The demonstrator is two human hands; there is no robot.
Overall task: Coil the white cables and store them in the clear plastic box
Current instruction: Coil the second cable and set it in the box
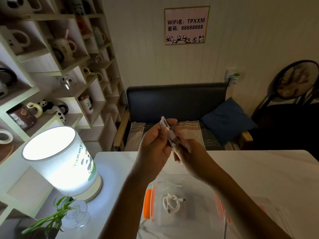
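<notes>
Both my hands are raised above the white table, holding one folded white cable between them. My left hand pinches the upper looped part; my right hand grips the lower end near the plug. Below them stands the clear plastic box with orange latches. A coiled white cable lies inside it on the bottom. Another thin white cable strand shows at the box's far rim.
A lit lamp with a panda shade stands at the table's left, with a glass vase of green stems in front of it. Shelves of mugs fill the left wall. A dark bench with a blue cushion sits behind the table.
</notes>
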